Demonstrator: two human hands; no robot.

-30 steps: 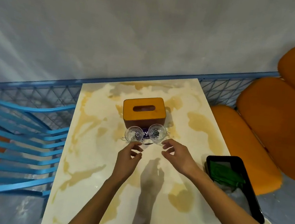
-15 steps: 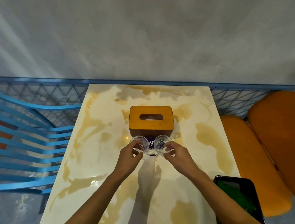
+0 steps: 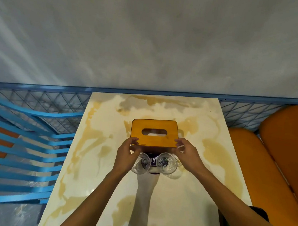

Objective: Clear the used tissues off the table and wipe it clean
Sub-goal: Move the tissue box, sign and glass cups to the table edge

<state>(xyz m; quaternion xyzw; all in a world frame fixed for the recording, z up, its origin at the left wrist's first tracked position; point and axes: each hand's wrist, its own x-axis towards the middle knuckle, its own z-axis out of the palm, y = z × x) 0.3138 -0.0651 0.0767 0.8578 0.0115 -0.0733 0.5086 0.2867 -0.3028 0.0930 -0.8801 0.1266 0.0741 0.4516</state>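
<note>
On the marbled table (image 3: 173,204), two glass cups (image 3: 166,163) stood just before the orange tissue box (image 3: 154,133), its near corners pinched by curled fingers of the left hand (image 3: 128,154) and right hand (image 3: 187,155). No used tissues were seen; wiping was judged pending, with a level two-handed lift called for next.

Dim, soft light (edges warped)

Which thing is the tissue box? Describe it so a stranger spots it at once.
Start at the cream, yellow-veined table against the blue mesh railing. Near its middle sits the tissue box, with the left hand and right hand gripping its near corners. Unlike the two clear glasses in front of it, it is opaque, orange-brown and rectangular, with an oval slot on top.
</note>
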